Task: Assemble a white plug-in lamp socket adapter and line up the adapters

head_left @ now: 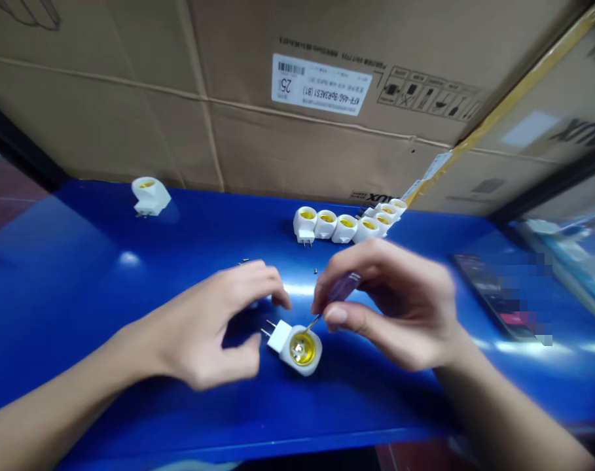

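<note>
A white plug-in lamp socket (279, 337) lies on the blue table between my hands, its brass-coloured opening facing up and its two prongs pointing left. My right hand (390, 301) grips a screwdriver (345, 288) by its purple handle; the shaft slants down to the rim of the socket's opening. Whether the tip is inside the opening I cannot tell. My left hand (228, 320) is beside the prongs, thumb and fingers apart, with nothing held. Small screws (245, 260) lie behind my left hand, and a single screw (315, 271) lies farther right.
Several white lamp sockets (326, 224) form a row at the back of the blue table (189, 438). One more socket (150, 196) stands at the back left. A phone (488, 294) lies at the right. Large cardboard boxes (248, 150) wall off the far side.
</note>
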The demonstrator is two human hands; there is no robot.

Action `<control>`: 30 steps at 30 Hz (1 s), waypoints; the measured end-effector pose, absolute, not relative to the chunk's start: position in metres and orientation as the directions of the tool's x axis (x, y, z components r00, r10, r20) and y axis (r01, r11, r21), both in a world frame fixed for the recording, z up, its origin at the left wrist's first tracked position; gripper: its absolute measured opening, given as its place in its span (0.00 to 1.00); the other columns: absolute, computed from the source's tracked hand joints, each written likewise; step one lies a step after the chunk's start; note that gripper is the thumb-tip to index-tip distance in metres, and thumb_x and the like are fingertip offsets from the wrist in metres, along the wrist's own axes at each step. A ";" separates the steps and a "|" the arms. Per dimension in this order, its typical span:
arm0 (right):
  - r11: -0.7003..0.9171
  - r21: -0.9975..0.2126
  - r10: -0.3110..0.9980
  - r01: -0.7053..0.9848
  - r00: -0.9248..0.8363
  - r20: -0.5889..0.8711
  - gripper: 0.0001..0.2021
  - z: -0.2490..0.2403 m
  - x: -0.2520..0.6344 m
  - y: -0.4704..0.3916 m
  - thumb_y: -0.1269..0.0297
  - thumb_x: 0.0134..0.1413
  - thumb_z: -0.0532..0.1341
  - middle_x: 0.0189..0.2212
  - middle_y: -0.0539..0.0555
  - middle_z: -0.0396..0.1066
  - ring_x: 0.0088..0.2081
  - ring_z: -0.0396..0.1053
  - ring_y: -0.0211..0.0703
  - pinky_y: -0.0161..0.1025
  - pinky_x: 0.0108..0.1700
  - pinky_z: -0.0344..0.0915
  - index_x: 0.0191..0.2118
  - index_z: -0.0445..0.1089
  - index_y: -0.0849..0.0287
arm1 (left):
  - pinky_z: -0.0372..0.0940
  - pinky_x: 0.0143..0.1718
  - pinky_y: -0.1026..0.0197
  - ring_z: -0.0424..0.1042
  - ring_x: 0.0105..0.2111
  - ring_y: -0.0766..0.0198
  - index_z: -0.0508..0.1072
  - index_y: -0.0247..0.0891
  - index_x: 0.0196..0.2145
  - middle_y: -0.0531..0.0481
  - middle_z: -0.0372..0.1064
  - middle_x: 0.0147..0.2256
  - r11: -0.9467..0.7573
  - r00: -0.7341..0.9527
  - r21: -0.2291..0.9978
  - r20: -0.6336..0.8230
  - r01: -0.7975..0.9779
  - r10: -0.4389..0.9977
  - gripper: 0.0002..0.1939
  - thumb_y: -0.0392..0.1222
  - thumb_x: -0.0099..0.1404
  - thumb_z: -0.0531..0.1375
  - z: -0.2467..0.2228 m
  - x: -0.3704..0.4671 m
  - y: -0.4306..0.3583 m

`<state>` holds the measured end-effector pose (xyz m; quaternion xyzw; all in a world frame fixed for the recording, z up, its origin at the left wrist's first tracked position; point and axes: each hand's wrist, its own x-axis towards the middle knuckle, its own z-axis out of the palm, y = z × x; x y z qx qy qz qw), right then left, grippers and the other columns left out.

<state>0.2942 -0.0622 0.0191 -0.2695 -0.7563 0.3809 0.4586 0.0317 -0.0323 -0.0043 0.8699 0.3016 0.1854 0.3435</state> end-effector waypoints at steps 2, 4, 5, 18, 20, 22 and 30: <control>0.546 -0.838 0.807 0.001 -0.270 0.525 0.10 0.018 0.293 -0.060 0.67 0.65 0.73 0.35 0.51 0.81 0.28 0.78 0.41 0.38 0.28 0.75 0.48 0.75 0.53 | 0.68 0.42 0.56 0.73 0.38 0.56 0.78 0.41 0.38 0.48 0.77 0.38 -0.591 0.629 0.682 0.243 0.431 0.739 0.08 0.37 0.62 0.60 -0.003 0.024 -0.020; 0.545 -0.836 0.830 -0.062 -0.102 0.548 0.09 0.015 0.292 -0.055 0.64 0.67 0.72 0.33 0.50 0.81 0.25 0.76 0.40 0.38 0.24 0.73 0.48 0.74 0.52 | 0.65 0.40 0.57 0.71 0.35 0.59 0.77 0.40 0.34 0.48 0.76 0.36 -0.543 0.423 0.619 0.346 0.568 0.837 0.07 0.35 0.62 0.59 -0.007 0.017 -0.004; 0.547 -0.833 0.834 -0.085 -0.028 0.550 0.08 0.014 0.291 -0.051 0.63 0.68 0.72 0.32 0.50 0.81 0.24 0.76 0.40 0.37 0.23 0.72 0.47 0.74 0.51 | 0.65 0.40 0.57 0.71 0.36 0.59 0.79 0.39 0.36 0.48 0.77 0.38 -0.513 0.393 0.581 0.330 0.632 0.858 0.08 0.36 0.61 0.60 -0.010 0.014 0.003; 0.493 -0.854 0.870 -0.167 0.081 0.487 0.12 -0.005 0.291 -0.023 0.55 0.68 0.72 0.30 0.48 0.79 0.20 0.73 0.36 0.34 0.20 0.66 0.44 0.69 0.52 | 0.66 0.39 0.57 0.73 0.34 0.57 0.82 0.39 0.37 0.44 0.77 0.39 -0.462 0.498 0.524 0.080 0.716 0.864 0.17 0.56 0.68 0.63 -0.026 0.006 0.029; 0.490 -0.854 0.871 -0.175 0.072 0.485 0.12 -0.006 0.289 -0.025 0.56 0.68 0.72 0.30 0.47 0.79 0.20 0.72 0.36 0.34 0.20 0.66 0.44 0.69 0.52 | 0.66 0.38 0.57 0.73 0.33 0.58 0.81 0.39 0.35 0.44 0.76 0.38 -0.456 0.490 0.528 0.083 0.716 0.868 0.16 0.54 0.69 0.63 -0.028 0.007 0.029; 0.486 -0.856 0.873 -0.173 0.066 0.483 0.13 -0.006 0.288 -0.026 0.55 0.68 0.72 0.30 0.47 0.78 0.21 0.72 0.36 0.34 0.21 0.67 0.44 0.68 0.52 | 0.65 0.37 0.57 0.73 0.33 0.58 0.80 0.39 0.34 0.44 0.77 0.37 -0.433 0.461 0.535 0.090 0.725 0.883 0.14 0.53 0.68 0.63 -0.029 0.009 0.027; 0.483 -0.860 0.875 -0.162 0.046 0.483 0.15 -0.005 0.288 -0.027 0.50 0.67 0.71 0.30 0.47 0.77 0.20 0.71 0.36 0.36 0.21 0.67 0.44 0.68 0.50 | 0.67 0.40 0.57 0.79 0.38 0.53 0.82 0.40 0.40 0.45 0.83 0.39 -0.306 0.337 0.662 0.086 0.684 0.938 0.15 0.54 0.69 0.65 -0.022 0.012 0.019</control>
